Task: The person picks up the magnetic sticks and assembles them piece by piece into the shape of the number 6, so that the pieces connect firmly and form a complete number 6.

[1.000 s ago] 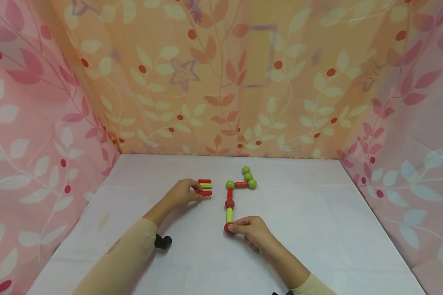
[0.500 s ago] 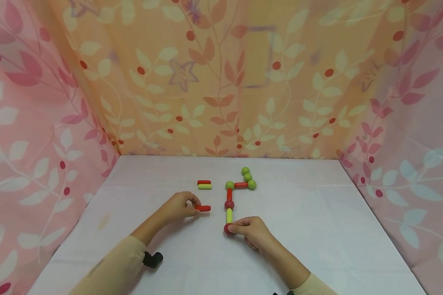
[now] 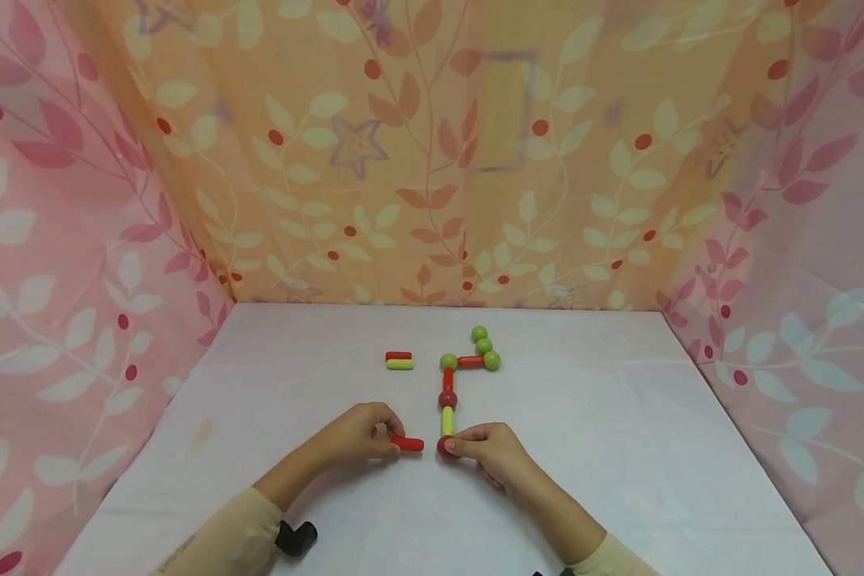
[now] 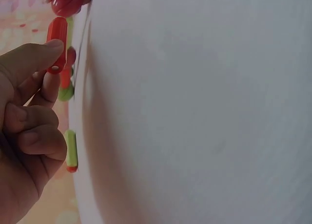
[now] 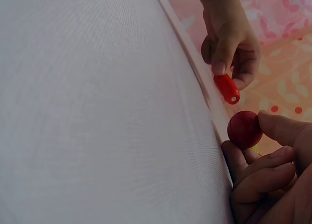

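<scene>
Watching by camera, I see the left hand [image 3: 363, 432] pinching a red rod [image 3: 409, 444] between thumb and fingers at its outer part — probably so the inner end is left bare, facing the chain. The right hand [image 3: 495, 454] pinches the near red ball [image 3: 444, 447] from the side, a hold that I judge steadies this end of the chain. Rod and ball are near each other but apart.

From that ball, a yellow-green rod [image 3: 448, 422] leads away to a 2nd red ball [image 3: 448, 398], then an upright red link [image 3: 449, 379] reaches the corner green ball [image 3: 449, 362]. There the chain turns right along a sideways red link [image 3: 471, 362] to 3 green balls [image 3: 484, 346] in a slanting row.

On the white cloth [image 3: 619, 448], 2 loose rods [image 3: 400, 365] — 1 red, 1 yellow-green — lie side by side beyond the left hand, perhaps set there for easy reach. I cannot tell whether the pinched rod touches the cloth.
</scene>
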The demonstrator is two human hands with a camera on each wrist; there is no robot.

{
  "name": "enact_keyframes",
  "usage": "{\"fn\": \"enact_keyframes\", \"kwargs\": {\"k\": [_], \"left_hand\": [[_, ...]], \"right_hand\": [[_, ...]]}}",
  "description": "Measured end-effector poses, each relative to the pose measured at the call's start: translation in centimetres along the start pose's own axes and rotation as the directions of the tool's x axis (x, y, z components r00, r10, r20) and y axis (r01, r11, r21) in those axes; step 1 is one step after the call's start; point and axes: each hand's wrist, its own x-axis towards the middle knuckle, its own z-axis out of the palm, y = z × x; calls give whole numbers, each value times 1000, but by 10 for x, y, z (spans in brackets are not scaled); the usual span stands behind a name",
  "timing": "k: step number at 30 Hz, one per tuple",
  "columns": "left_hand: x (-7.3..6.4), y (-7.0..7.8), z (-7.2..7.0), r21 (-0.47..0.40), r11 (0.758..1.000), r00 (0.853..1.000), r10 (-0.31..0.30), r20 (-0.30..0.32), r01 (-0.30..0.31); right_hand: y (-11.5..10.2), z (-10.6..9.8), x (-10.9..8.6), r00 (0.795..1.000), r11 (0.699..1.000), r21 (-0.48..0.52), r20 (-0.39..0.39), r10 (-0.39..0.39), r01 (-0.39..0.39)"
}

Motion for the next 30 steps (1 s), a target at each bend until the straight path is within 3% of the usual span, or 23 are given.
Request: {"fn": "enact_keyframes", "kwargs": {"k": [16,30], "left_hand": [[3,22,35,-1,999,996,48,73,-48],[11,34,47,-75,997,995,-18,100,26]], "right_hand": [[1,-1,0,1000,999,32,14,-18,18],[3,0,2,1000,999,36,5,-19,19]]}}
